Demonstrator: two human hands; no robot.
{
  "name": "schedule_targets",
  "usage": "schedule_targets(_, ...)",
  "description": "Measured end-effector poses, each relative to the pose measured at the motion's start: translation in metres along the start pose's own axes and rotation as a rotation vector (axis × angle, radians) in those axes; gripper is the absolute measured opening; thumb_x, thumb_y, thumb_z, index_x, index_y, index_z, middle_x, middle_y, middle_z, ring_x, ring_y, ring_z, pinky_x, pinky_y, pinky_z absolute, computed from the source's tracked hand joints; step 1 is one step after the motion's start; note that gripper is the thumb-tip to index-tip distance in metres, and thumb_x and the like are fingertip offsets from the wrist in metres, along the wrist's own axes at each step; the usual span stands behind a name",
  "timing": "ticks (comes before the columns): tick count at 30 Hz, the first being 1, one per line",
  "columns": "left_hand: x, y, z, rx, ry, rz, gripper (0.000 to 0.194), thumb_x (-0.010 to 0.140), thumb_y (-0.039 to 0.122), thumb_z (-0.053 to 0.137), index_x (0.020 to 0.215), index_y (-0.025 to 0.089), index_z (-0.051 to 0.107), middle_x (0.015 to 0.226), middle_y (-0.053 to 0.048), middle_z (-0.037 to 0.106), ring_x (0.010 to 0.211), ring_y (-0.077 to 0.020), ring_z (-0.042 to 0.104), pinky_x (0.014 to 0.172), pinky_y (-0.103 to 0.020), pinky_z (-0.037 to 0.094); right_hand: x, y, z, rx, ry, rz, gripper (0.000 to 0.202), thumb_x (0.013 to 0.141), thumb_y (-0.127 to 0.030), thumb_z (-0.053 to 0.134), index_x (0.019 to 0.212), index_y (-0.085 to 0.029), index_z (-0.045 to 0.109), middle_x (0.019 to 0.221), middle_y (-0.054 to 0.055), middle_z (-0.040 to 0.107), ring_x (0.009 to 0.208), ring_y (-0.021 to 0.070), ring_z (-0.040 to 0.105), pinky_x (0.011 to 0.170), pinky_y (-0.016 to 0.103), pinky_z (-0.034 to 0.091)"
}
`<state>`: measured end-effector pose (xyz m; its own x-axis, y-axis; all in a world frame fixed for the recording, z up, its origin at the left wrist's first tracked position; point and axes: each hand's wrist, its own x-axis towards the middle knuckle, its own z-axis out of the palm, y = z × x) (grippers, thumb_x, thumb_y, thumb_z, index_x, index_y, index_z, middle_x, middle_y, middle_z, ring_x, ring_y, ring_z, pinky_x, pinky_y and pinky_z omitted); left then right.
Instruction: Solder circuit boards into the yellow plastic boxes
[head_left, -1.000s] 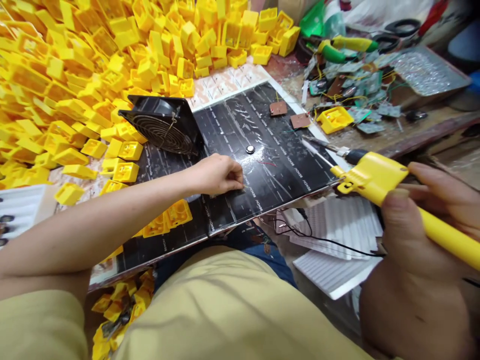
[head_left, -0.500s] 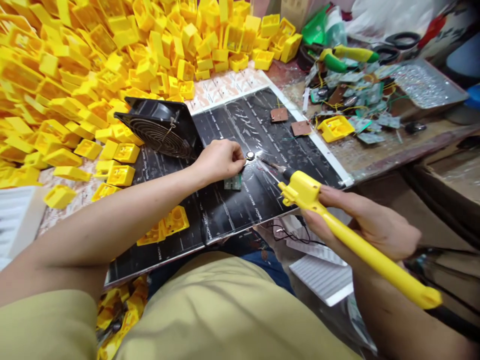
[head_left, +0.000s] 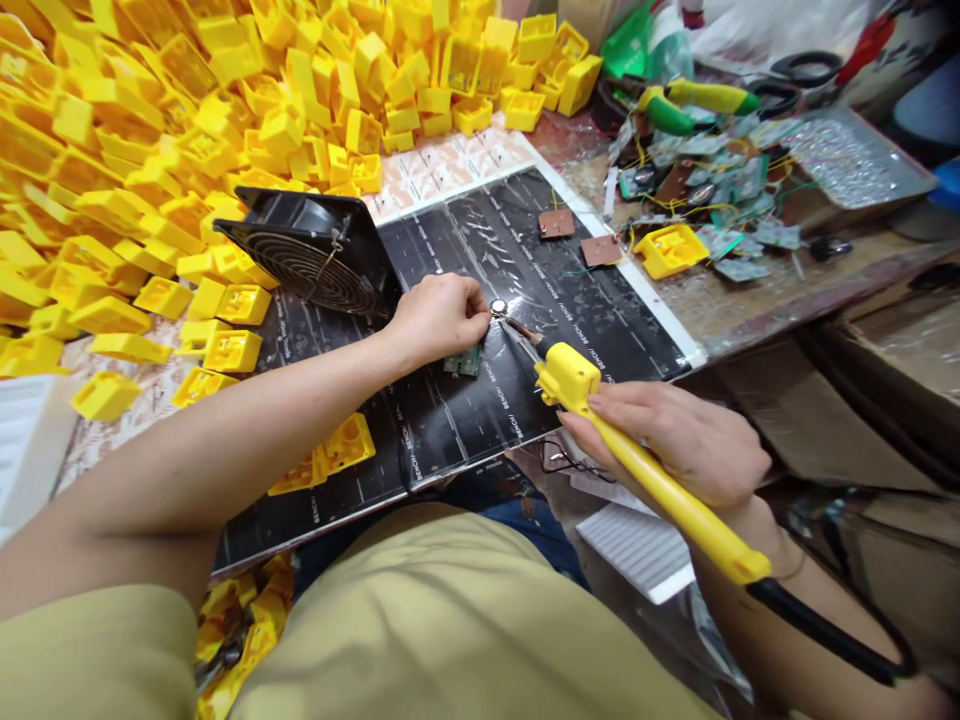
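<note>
My right hand (head_left: 686, 440) is wrapped round the yellow handle of a soldering iron (head_left: 570, 378). The iron's tip points left and reaches the edge of a small round silver part (head_left: 498, 307) on the black mat (head_left: 480, 435); whether it touches is hard to tell. On the left side of that part, my left hand (head_left: 441, 315) is closed in a pinch. What its fingertips hold is too small to make out. Partly under the left hand lies a small green circuit board (head_left: 463, 361).
A black fan (head_left: 315, 250) stands left of my left hand. Yellow plastic housings (head_left: 315, 100) heap up behind it. Two brown boards (head_left: 556, 223) lie on the mat's far right. Beyond are wired circuit boards (head_left: 739, 190), pliers (head_left: 690, 105) and a tray of small metal bits (head_left: 862, 155).
My right hand has moved left and inward, bringing the soldering iron's tip up to the round part. My left hand stays pinched beside it. The view has shifted slightly.
</note>
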<state>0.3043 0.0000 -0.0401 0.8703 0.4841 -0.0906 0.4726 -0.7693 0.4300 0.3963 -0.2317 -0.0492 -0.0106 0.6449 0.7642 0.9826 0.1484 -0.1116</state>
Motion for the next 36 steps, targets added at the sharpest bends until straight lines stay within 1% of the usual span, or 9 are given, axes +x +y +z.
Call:
schedule_targets(4,0.000,0.001,0.000,-0.017,-0.005,-0.017,0.013,0.081,0.021,0.061,0.083,0.017,0.073,0.076,-0.003,0.071,0.068,-0.0171,0.063,0.068,-0.031,0.048,0.000,-0.001,0.001,-0.003,-0.010,0.014,0.022,0.082,-0.015,0.079,0.098,-0.014,0.063,0.080,0.007,0.073,0.069,0.0166,0.072,0.064,0.024,0.060)
schedule_targets(8,-0.001,0.003,-0.001,-0.017,-0.008,-0.023,0.015,0.082,0.023,0.060,0.085,0.016,0.074,0.078,-0.004,0.072,0.071,-0.0167,0.063,0.071,-0.030,0.049,-0.001,0.000,0.003,-0.008,-0.015,-0.008,0.020,0.084,-0.019,0.078,0.097,-0.015,0.063,0.080,0.006,0.074,0.068,0.0161,0.072,0.063,0.024,0.060)
schedule_targets(12,-0.002,0.003,0.000,-0.008,-0.012,-0.017,0.015,0.082,0.023,0.060,0.085,0.016,0.073,0.081,-0.004,0.073,0.074,-0.0177,0.065,0.075,-0.031,0.050,0.004,0.000,0.002,-0.013,-0.059,-0.038,0.017,0.086,-0.018,0.076,0.097,-0.016,0.063,0.080,0.007,0.075,0.068,0.0163,0.072,0.065,0.025,0.062)
schedule_targets(16,-0.002,0.003,0.000,0.008,-0.011,-0.020,0.014,0.082,0.024,0.061,0.085,0.017,0.073,0.081,-0.004,0.073,0.077,-0.0180,0.066,0.078,-0.031,0.050,0.010,0.001,-0.002,-0.035,-0.104,-0.091,0.015,0.087,-0.018,0.075,0.095,-0.019,0.063,0.078,0.005,0.074,0.068,0.0168,0.072,0.065,0.027,0.063)
schedule_targets(24,-0.001,0.003,0.000,0.018,-0.015,-0.016,0.016,0.082,0.024,0.061,0.084,0.016,0.074,0.079,-0.004,0.073,0.073,-0.0180,0.065,0.072,-0.030,0.049,0.010,0.002,-0.007,-0.023,-0.127,-0.042,0.010,0.090,-0.019,0.071,0.097,-0.020,0.064,0.080,0.005,0.075,0.071,0.0165,0.073,0.071,0.026,0.063)
schedule_targets(29,-0.001,0.003,0.000,0.018,-0.012,-0.016,0.017,0.083,0.025,0.060,0.085,0.016,0.074,0.080,-0.005,0.073,0.074,-0.0186,0.065,0.072,-0.031,0.049,0.011,0.002,-0.005,-0.008,-0.126,-0.076,0.015,0.088,-0.018,0.074,0.098,-0.019,0.064,0.080,0.005,0.074,0.070,0.0171,0.072,0.066,0.027,0.062)
schedule_targets(31,0.000,0.003,0.001,0.013,-0.009,-0.011,0.017,0.082,0.025,0.060,0.085,0.016,0.074,0.080,-0.005,0.073,0.074,-0.0193,0.065,0.071,-0.032,0.048,0.009,0.003,-0.007,0.009,-0.140,-0.083,0.018,0.086,-0.018,0.076,0.099,-0.017,0.063,0.081,0.007,0.074,0.072,0.0174,0.072,0.069,0.027,0.062)
schedule_targets(33,0.000,0.002,0.001,0.009,-0.010,-0.012,0.016,0.082,0.024,0.061,0.084,0.016,0.074,0.081,-0.005,0.073,0.075,-0.0197,0.065,0.071,-0.032,0.048,0.004,0.005,-0.010,0.024,-0.158,-0.012,0.020,0.085,-0.018,0.076,0.100,-0.018,0.063,0.085,0.005,0.075,0.076,0.0165,0.073,0.074,0.026,0.061)
schedule_targets(36,0.000,0.002,0.002,0.000,-0.017,-0.017,0.015,0.081,0.023,0.061,0.084,0.017,0.074,0.080,-0.005,0.073,0.075,-0.0198,0.065,0.069,-0.032,0.046,-0.009,0.012,-0.015,0.028,-0.122,0.176,0.022,0.085,-0.021,0.076,0.102,-0.026,0.063,0.086,-0.002,0.075,0.076,0.0132,0.072,0.073,0.022,0.060)
